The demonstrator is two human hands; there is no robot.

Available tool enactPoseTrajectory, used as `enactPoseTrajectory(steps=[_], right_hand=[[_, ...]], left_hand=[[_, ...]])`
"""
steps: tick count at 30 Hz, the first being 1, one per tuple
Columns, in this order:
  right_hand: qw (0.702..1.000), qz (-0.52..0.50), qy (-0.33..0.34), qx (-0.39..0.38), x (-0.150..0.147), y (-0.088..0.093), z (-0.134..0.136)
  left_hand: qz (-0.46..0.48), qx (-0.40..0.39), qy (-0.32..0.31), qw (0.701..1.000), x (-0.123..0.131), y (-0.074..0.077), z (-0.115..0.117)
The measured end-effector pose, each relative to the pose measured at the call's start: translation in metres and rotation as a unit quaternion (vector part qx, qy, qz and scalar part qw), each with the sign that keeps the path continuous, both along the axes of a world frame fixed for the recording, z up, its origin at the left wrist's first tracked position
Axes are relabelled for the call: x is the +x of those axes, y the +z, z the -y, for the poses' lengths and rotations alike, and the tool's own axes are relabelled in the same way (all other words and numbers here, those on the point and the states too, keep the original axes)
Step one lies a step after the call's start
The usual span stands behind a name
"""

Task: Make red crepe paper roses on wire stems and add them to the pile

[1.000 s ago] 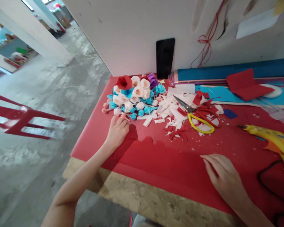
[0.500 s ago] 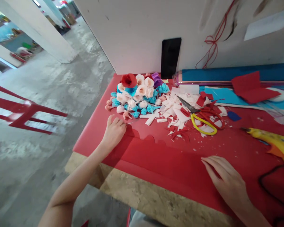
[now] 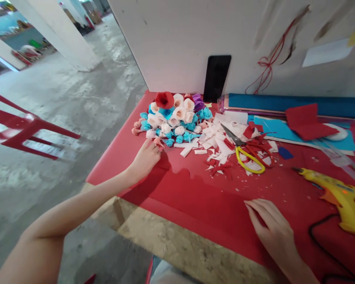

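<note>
My left hand [image 3: 145, 159] reaches to the front left of a heap of crepe-paper flowers [image 3: 177, 114] in white, blue, red, pink and purple. Its fingers are curled, close to a small pink paper flower [image 3: 159, 142]; what they hold, if anything, is hidden. Lower right, my right hand [image 3: 270, 225] rests over the red tabletop [image 3: 195, 201], thumb and fingertips drawn together in a pinch. Anything between those tips is too small to make out. Scissors with yellow handles [image 3: 250, 161] lie on white and red paper scraps [image 3: 217, 136] between the hands.
A yellow glue gun [image 3: 334, 193] with a black cord lies at right. Behind are a dark phone [image 3: 217, 78] leaning on the white panel, blue paper rolls [image 3: 284, 104] and folded red paper [image 3: 307, 121]. A red chair [image 3: 32, 126] stands on the floor at left.
My left hand has moved slightly forward, nearer the small pink flower. My right hand keeps its pinched pose on the table. The whole view has shifted a little.
</note>
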State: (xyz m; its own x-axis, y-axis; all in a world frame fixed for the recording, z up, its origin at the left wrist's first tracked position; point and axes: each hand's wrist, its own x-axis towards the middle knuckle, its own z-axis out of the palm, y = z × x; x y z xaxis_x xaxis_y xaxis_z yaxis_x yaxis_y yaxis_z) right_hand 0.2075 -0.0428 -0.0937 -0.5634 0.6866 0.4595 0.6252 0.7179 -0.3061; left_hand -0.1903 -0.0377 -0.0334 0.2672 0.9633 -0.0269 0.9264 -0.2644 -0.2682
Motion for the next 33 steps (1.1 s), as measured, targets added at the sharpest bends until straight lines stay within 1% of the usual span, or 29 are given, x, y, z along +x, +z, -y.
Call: enactPoseTrajectory(steps=[3,5,8,11,13,15,17,18,20,21,22,23,24,25,26,28,30,33], right_hand=[[1.0,-0.019,-0.003,0.005,-0.002,0.004,0.0],[1.0,-0.025,0.002,0.004,-0.003,0.005,0.0],[0.999,-0.029,0.018,-0.003,-0.003,0.004,0.001],[0.999,-0.047,0.018,-0.017,-0.004,0.006,0.004],[0.997,-0.064,0.005,-0.034,-0.006,0.011,0.006],[0.995,-0.079,-0.008,-0.064,-0.011,0.02,0.008],[0.99,-0.086,-0.007,-0.113,-0.019,0.03,0.01],[0.986,-0.086,-0.002,-0.142,-0.023,0.035,0.011],[0.968,-0.098,0.025,-0.231,-0.034,0.046,0.013],[0.953,-0.111,0.04,-0.28,-0.039,0.052,0.014],[0.919,-0.144,0.059,-0.362,-0.045,0.057,0.015],[0.887,-0.175,0.068,-0.421,-0.05,0.062,0.016],[0.863,-0.201,0.076,-0.457,-0.054,0.066,0.017],[0.851,-0.225,0.079,-0.467,-0.058,0.07,0.017],[0.853,-0.241,0.079,-0.457,-0.061,0.073,0.017],[0.867,-0.256,0.076,-0.421,-0.065,0.077,0.015],[0.874,-0.256,0.069,-0.407,-0.065,0.077,0.013],[0.873,-0.254,0.043,-0.414,-0.06,0.072,0.006]], left_hand=[[0.018,-0.012,0.005,1.0,-0.001,0.009,0.004],[0.035,-0.016,0.016,0.999,-0.003,0.02,0.012],[0.075,-0.021,0.038,0.996,-0.007,0.039,0.032],[0.143,-0.024,0.06,0.988,-0.005,0.051,0.052],[0.21,-0.031,0.067,0.975,0.005,0.053,0.062],[0.298,-0.048,0.058,0.952,0.024,0.05,0.067],[0.394,-0.072,0.036,0.916,0.051,0.042,0.068],[0.436,-0.082,0.025,0.896,0.067,0.037,0.068],[0.504,-0.112,-0.013,0.856,0.098,0.027,0.066],[0.529,-0.129,-0.033,0.838,0.113,0.022,0.064],[0.549,-0.143,-0.055,0.822,0.126,0.018,0.063],[0.564,-0.151,-0.074,0.808,0.137,0.014,0.061],[0.574,-0.155,-0.089,0.799,0.147,0.011,0.06],[0.581,-0.152,-0.101,0.793,0.154,0.008,0.058],[0.584,-0.145,-0.109,0.791,0.159,0.006,0.057],[0.577,-0.124,-0.124,0.797,0.164,0.002,0.054],[0.555,-0.106,-0.15,0.812,0.161,0.0,0.05],[0.488,-0.081,-0.198,0.846,0.144,-0.003,0.042]])
